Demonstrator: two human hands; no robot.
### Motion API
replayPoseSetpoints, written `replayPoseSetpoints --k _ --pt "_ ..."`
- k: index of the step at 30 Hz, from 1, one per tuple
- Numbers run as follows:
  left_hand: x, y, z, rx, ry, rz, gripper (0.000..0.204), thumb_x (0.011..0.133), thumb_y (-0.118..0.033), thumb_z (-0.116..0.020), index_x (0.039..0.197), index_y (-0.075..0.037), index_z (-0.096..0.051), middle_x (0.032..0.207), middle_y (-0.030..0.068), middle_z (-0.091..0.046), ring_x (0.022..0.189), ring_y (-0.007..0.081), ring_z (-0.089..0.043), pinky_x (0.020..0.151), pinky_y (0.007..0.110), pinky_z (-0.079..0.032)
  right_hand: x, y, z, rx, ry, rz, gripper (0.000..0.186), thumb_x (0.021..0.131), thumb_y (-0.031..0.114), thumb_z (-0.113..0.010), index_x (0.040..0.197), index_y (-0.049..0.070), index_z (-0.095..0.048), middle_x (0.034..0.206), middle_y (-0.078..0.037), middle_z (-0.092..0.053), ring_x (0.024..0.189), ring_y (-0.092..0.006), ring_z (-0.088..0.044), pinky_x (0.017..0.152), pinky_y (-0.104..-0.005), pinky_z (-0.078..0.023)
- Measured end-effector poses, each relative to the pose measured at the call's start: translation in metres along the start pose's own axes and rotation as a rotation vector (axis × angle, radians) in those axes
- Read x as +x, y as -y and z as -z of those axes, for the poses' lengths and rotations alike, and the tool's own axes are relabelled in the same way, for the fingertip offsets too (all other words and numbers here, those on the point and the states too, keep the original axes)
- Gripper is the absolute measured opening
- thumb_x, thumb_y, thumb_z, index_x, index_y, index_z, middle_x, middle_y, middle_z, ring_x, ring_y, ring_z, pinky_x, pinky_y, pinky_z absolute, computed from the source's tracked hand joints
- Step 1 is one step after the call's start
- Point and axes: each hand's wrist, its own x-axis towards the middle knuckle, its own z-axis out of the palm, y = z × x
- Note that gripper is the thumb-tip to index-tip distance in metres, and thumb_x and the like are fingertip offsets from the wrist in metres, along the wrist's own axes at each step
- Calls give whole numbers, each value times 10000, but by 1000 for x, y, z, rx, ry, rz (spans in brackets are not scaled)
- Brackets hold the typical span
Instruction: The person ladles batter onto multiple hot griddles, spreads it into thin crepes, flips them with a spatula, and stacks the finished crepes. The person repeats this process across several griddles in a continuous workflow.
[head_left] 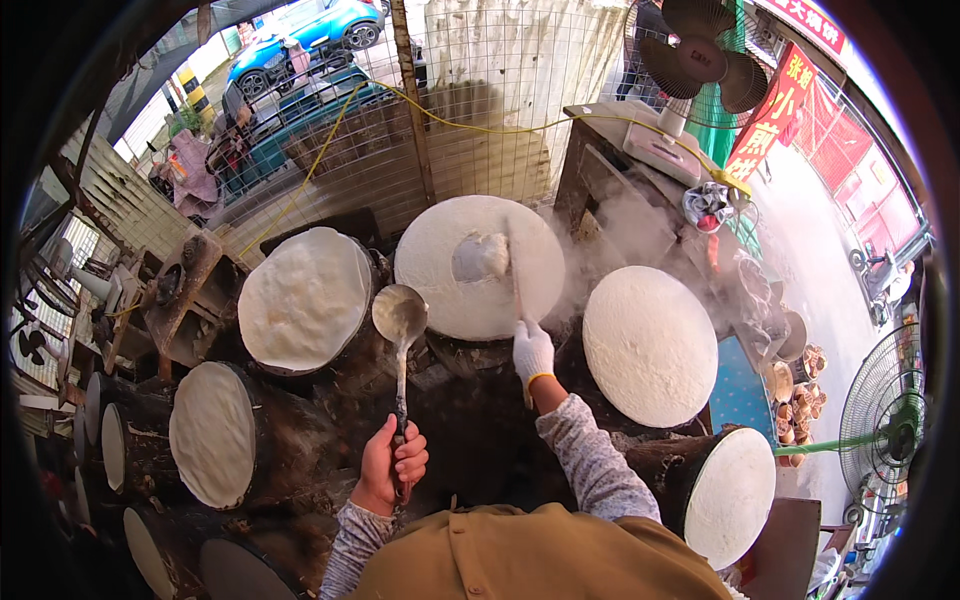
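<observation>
In my bare left hand [392, 465] I grip the long dark handle of a round metal ladle [399, 316], its bowl raised and tilted between 2 griddles. My white-gloved right hand [532, 351] holds a thin flat scraper stick [515, 270] against the round, steaming, batter-whitened griddle [480, 265], beside a bare grey patch near its centre.

Left hand [391, 466] grips ladle [400, 318]; gloved right hand [532, 352] holds spreader [515, 275] on centre griddle [440, 250], batter-coated, steaming.
</observation>
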Motion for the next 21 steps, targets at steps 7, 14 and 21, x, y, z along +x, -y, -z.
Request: replayPoseSetpoints --k 7,14,21 --pt "2 0 1 29 -2 5 416 1056 -447 -365 886 -79 -460 620 -31 -334 472 84 -329 410 231 -321 20 22 11 55 45 124 403 955 302 -500 1230 50 -651 1083 -259 -672 1069 -388 -642 935 -412 -486" --pt "7 0 15 -33 -54 -13 415 1057 -443 -367 894 -77 -475 622 -32 -335 482 85 -340 412 232 -324 14 -13 36 -29 202 165 385 941 312 -538 1215 68 -655 1091 -256 -667 1061 -404 -634 926 -414 -489" --pt "22 1 16 -19 -46 17 404 1054 -436 -378 888 -81 -476 628 -34 -336 488 84 -342 419 227 -325 35 10 61 -58 184 194 380 925 324 -516 1166 80 -680 1061 -249 -670 1059 -413 -623 910 -436 -488"
